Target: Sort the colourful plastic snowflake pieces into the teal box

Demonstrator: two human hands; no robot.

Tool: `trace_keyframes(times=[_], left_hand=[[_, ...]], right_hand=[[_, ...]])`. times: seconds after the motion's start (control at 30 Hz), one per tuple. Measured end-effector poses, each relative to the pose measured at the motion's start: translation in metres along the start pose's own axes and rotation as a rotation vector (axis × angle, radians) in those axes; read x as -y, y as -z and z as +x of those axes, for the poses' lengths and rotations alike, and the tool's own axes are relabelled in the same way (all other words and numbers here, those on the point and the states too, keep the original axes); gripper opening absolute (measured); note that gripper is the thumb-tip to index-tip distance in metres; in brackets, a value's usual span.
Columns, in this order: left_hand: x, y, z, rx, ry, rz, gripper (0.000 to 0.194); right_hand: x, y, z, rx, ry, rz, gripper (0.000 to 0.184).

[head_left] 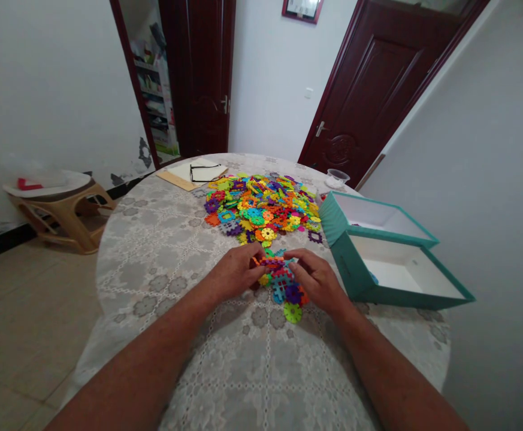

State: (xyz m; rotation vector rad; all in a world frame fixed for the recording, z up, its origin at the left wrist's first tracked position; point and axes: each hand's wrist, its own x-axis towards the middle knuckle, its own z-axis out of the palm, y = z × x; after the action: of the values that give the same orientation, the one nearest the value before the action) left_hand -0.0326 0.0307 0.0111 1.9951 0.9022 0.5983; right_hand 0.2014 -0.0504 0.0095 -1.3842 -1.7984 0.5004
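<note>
Between my two hands is a small group of interlocking plastic pieces (272, 262) in orange, purple and red. My left hand (239, 270) pinches its left end. At its right end, the fingers of my right hand (314, 272) close on it too. Just below lie more pieces: a light blue square one (279, 292), a purple one (293, 293) and a lime green notched disc (292, 312). Beyond my hands spreads a large heap of colourful interlocking pieces (261, 206), many of them notched discs and square frames. My fingers partly cover the held pieces.
A teal box (355, 269) with a white inside stands open at the right. Eyeglasses (207, 173) rest on papers (175, 176) at the back left, and a clear plastic tub (337, 175) at the back right. A patterned cloth (153, 251) covers the round table. A stool (63, 209) stands left.
</note>
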Motion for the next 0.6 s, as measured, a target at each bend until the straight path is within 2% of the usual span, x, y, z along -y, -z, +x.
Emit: trace_keyframes(times=[0.03, 0.1, 0.2, 0.33, 0.47, 0.6], left_hand=[[0.000, 0.002, 0.000, 0.004, 0.009, -0.012, 0.012], [-0.001, 0.004, -0.001, 0.000, 0.023, -0.032, 0.012], [-0.002, 0.005, -0.001, -0.009, 0.036, -0.055, 0.012], [0.002, 0.003, -0.001, 0.038, 0.021, -0.042, 0.013], [0.010, 0.001, 0.000, 0.042, 0.015, -0.004, 0.014], [0.013, -0.001, 0.000, 0.060, 0.017, 0.021, 0.014]], right_hand=[[0.000, 0.004, -0.001, 0.040, 0.041, -0.090, 0.027], [-0.001, 0.010, -0.004, 0.164, 0.080, -0.250, 0.042], [-0.002, 0.010, -0.010, 0.309, 0.047, -0.416, 0.063], [0.000, 0.008, -0.013, 0.363, 0.047, -0.491, 0.051], [-0.001, 0.014, -0.009, 0.340, 0.001, -0.433, 0.044], [-0.007, 0.022, -0.004, 0.290, -0.088, -0.321, 0.020]])
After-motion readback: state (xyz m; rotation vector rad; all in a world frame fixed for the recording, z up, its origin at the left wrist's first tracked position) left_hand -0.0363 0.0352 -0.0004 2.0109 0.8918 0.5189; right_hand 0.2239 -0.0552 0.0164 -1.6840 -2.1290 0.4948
